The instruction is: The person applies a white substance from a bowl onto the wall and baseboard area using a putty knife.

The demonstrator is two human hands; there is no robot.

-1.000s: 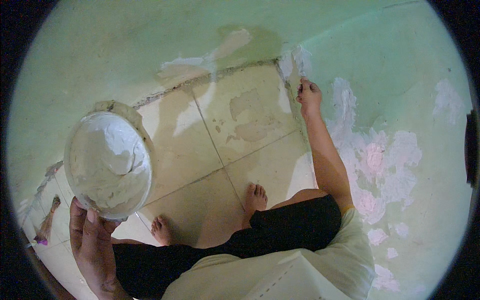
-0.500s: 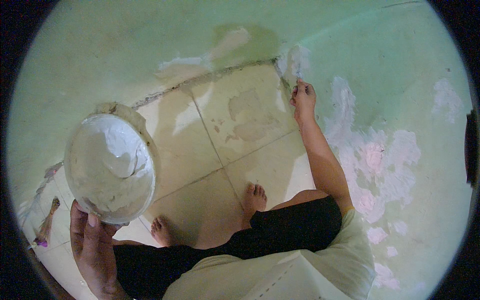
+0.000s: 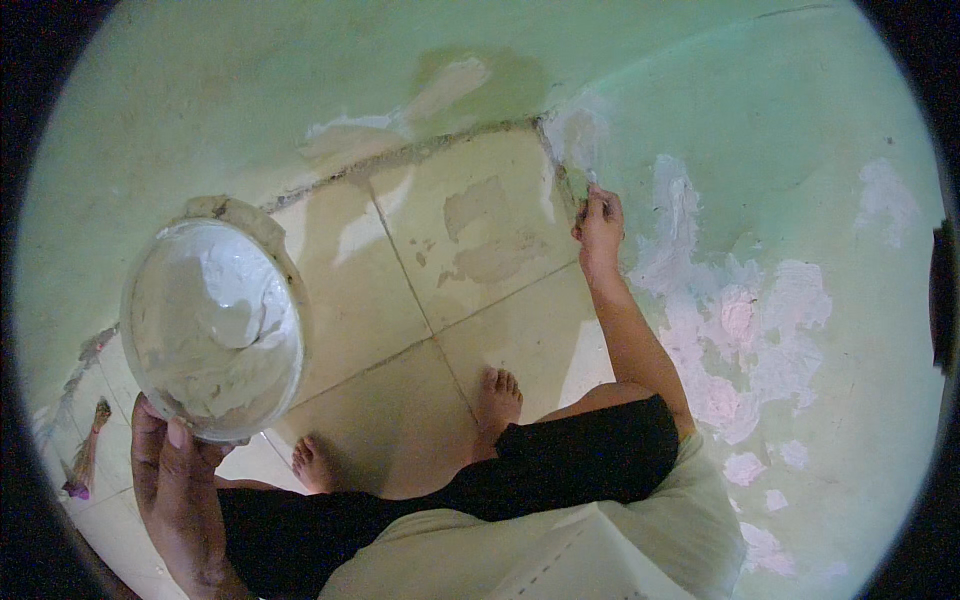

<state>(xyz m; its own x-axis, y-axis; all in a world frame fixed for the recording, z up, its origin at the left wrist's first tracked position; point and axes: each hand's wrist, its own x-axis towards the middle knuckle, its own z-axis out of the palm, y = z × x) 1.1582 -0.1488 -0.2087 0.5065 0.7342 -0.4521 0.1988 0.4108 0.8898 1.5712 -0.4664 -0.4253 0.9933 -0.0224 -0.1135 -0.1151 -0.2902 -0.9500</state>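
My left hand point(image 3: 182, 490) grips the near rim of a round whitish bowl point(image 3: 150, 345), thumb on the edge and fingers beneath. Smooth white putty point(image 3: 238, 308) lies inside, and its open top is tilted toward me. At the end of my outstretched arm, my right hand point(image 3: 601, 222) is closed beside the green right-hand wall, near the floor corner. Whatever it pinches is too small and too covered by the fingers to name. Just beyond its fingertips a pale smeared patch point(image 3: 582, 135) covers the wall by the corner.
White and pinkish patches point(image 3: 738, 315) mark the right wall. Cream floor tiles point(image 3: 380, 290) have grimy joints and a rough dark edge along the far wall. My bare feet point(image 3: 498, 398) stand on them. A small broom-like bundle point(image 3: 88, 450) lies at the far left.
My right hand has drawn a little back toward me, down along the wall from the smeared patch. The left hand still holds the bowl; the whole view has shifted slightly.
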